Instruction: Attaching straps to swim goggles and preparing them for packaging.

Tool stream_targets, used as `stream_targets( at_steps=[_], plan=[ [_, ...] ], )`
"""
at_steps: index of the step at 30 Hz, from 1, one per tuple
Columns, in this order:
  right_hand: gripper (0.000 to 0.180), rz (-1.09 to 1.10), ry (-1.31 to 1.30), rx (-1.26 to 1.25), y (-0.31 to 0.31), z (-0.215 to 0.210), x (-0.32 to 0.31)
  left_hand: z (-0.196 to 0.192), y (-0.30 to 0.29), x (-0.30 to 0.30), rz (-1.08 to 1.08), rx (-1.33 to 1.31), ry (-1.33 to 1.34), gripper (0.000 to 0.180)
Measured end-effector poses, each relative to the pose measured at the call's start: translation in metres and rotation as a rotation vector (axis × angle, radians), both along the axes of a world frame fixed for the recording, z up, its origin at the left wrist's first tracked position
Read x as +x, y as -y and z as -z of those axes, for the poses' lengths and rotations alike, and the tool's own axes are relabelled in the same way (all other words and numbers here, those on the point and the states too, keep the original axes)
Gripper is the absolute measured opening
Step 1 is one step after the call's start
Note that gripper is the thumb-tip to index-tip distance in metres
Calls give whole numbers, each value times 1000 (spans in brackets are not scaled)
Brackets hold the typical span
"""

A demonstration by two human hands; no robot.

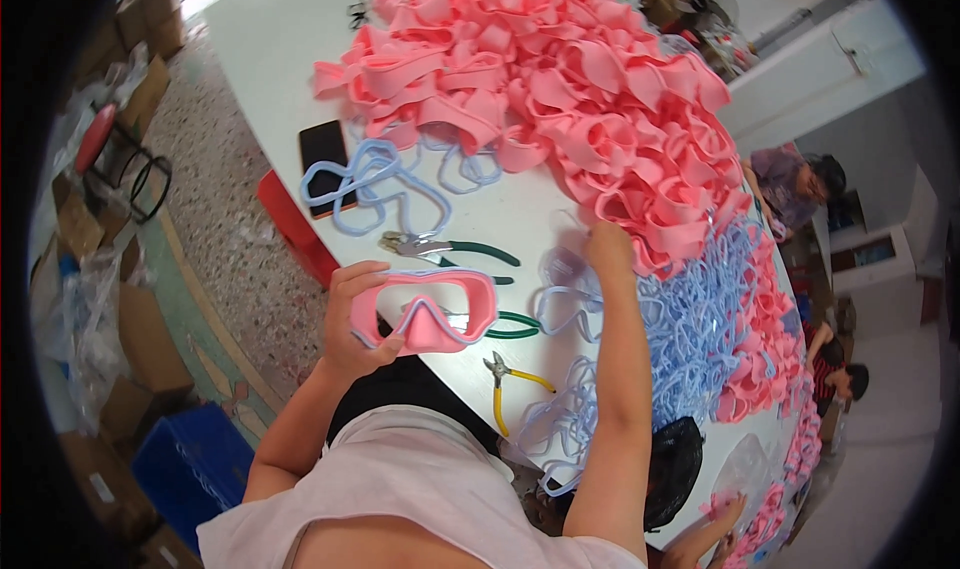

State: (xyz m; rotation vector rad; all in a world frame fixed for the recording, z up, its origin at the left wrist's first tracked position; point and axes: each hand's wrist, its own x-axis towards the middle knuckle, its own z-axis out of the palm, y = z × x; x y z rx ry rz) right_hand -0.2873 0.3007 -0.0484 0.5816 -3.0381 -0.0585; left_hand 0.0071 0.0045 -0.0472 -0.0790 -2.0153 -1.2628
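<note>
My left hand [354, 321] grips a pink diving mask skirt [440, 337] with a pale blue rim, holding it by its left end above the table's near edge. My right hand [609, 246] reaches out to the edge of a big heap of pink soft mask skirts [560, 59]; its fingers are mostly hidden, so what they hold is unclear. Clear lenses [566, 265] lie just left of that hand. Below it are pale blue frames [568, 309]. Green-handled pliers [470, 252] and yellow-handled cutters [515, 377] rest between my hands.
A dark phone [322, 159] lies under loose pale blue frames [372, 174] on the white table [262, 44]. More blue frames [690, 319] are heaped right of my forearm, beside a black bag [672, 469]. A red stool [98, 137] and blue crate [195, 469] stand left. Other people [790, 189] sit along the right.
</note>
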Motion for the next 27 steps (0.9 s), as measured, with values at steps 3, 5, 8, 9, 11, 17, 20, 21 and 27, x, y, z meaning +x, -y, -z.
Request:
stream_targets(
  at_steps=[3, 5, 8, 9, 11, 17, 20, 21, 27],
  plan=[
    [8, -146, -216, -60, 15, -39, 27, 1, 3, -4, 5, 11, -8, 63],
    [10, -342, -348, -237, 35, -83, 66, 4, 2, -6, 24, 9, -11, 70],
    [19, -629, -390, -347, 73, -121, 135, 4, -7, -12, 11, 19, -13, 79],
    [25, -744, -430, -331, 82, -122, 152, 2, -9, -13, 8, 19, -12, 79],
    [35, -889, -419, -267, 98, -123, 181, 0, -13, -16, 24, -53, -27, 93],
    [48, -914, -363, -201, 111, -114, 206, -6, -21, -22, 7, -69, -166, 100],
    [50, -910, -354, -206, 111, -113, 209, -14, -20, -19, 2, -116, -192, 97],
    [51, -908, -346, -219, 111, -113, 209, -16, -20, -18, 0, -152, -183, 95],
    [50, -913, -320, -268, 106, -111, 209, -15, -23, -15, -7, -169, -248, 80]
  ],
)
